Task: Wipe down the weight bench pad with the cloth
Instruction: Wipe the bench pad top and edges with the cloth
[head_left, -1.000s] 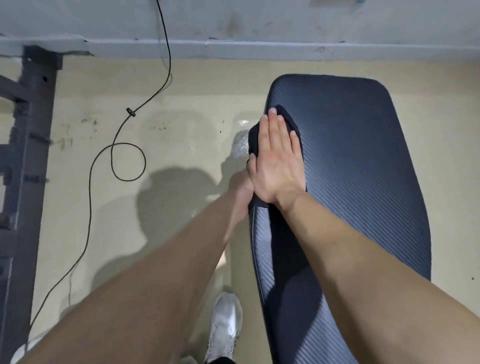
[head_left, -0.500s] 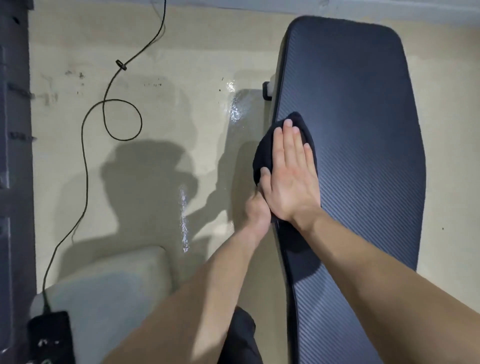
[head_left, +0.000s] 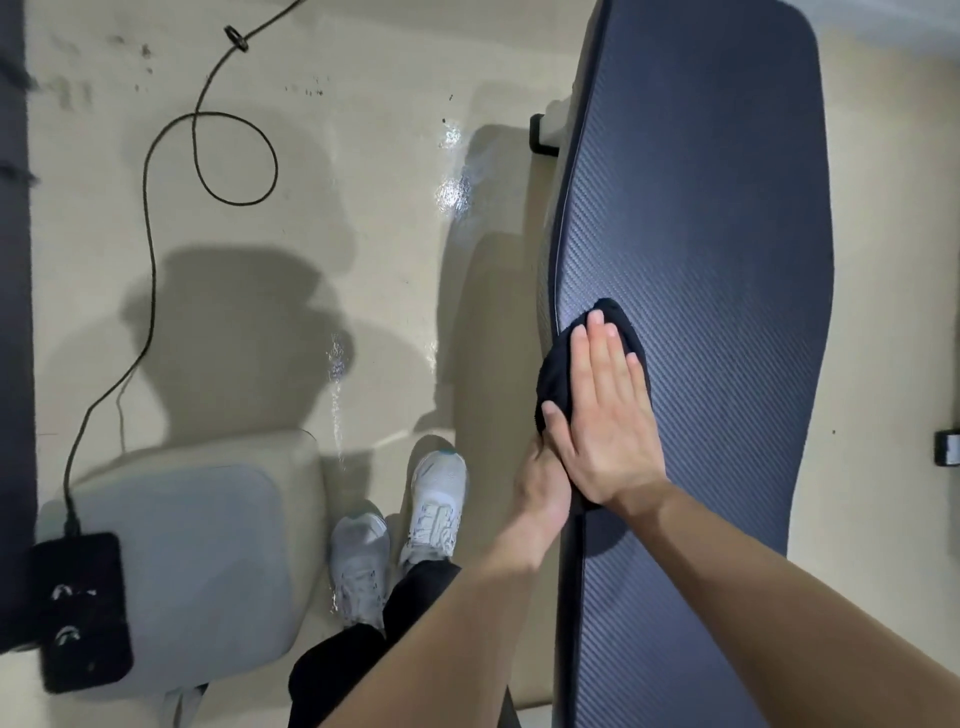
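The long dark blue ribbed bench pad runs up the right side of the view. A black cloth lies over its left edge, about halfway along. My right hand presses flat on the cloth, fingers straight and together, pointing away from me. My left hand sits just below and left of it against the pad's side edge, curled around the edge; its fingers are hidden under the pad and the right hand.
A black cable loops across the beige floor to a black device on a grey cushioned stool at lower left. My two white shoes stand beside the bench. A dark frame lines the left edge. Bench feet stick out.
Both hands and the cloth have slid toward me along the pad's left edge, from near the far end to its middle. The view has tilted down, revealing the stool and my shoes.
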